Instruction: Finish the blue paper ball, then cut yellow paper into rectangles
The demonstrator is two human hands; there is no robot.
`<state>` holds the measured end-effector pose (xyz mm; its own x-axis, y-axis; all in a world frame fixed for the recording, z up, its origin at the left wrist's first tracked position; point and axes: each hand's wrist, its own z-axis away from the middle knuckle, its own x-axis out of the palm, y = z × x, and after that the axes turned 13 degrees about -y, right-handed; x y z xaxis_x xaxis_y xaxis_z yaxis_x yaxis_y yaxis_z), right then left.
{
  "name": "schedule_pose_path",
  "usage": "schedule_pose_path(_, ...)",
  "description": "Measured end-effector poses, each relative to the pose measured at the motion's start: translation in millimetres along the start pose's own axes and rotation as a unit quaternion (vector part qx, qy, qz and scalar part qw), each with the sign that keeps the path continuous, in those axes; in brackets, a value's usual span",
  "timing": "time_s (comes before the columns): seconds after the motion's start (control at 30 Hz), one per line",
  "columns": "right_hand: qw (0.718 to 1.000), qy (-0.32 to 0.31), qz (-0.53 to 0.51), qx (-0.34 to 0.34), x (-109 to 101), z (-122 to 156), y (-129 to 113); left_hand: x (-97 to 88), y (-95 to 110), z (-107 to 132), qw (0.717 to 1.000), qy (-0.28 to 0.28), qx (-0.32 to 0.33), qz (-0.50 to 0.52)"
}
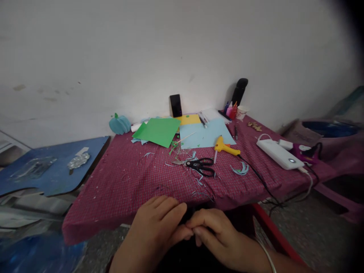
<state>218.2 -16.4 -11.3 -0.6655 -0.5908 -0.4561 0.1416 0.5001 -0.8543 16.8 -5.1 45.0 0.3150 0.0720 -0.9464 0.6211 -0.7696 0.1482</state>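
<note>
My left hand is at the front edge of the table, back up, fingers loosely bent and thumb apart from them. Nothing shows in it. Just right of it, my right hand is closed, its fingertips pinching the tip of my left thumb. Anything small between the fingertips is hidden. Beyond both hands lie black-handled scissors among thin blue paper strips. A yellow glue gun with a glue stick rests behind them. To its right is a small curled bundle of blue strips.
Green paper and light blue paper lie at the back, near a blue paper pumpkin. A phone leans on the wall. Paint bottles, a paper cup and a white power bank with cables stand right.
</note>
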Motion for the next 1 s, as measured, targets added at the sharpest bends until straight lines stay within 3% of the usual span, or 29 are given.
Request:
schedule_pose_path(0.1,1.0,0.008,-0.008,-0.023,-5,4,-8,-6.1,5,1,0.999,0.043,0.032,0.004)
schedule_pose_path(0.2,0.99,0.01,-0.143,-0.017,-3,5,-14,-8.6,10,4,0.997,0.047,0.066,0.015)
schedule_pose_path(0.27,0.961,-0.006,-0.275,0.011,2,4,-16,-9.4,13,8,0.995,0.049,0.089,0.014)
schedule_pose_path(0.37,0.898,-0.07,-0.433,0.04,13,2,-13,-12.0,15,12,0.993,0.061,0.101,0.012)
schedule_pose_path(0.5,0.843,-0.117,-0.523,0.044,23,-1,-3,-14.4,12,12,0.993,0.054,0.109,0.007)
schedule_pose_path(0.77,0.834,-0.187,-0.519,0.018,30,-7,8,-8.4,6,11,0.996,-0.049,0.071,0.034)
schedule_pose_path(1.0,0.853,-0.179,-0.49,-0.015,25,-8,4,-4.3,2,14,0.993,-0.062,0.071,0.067)
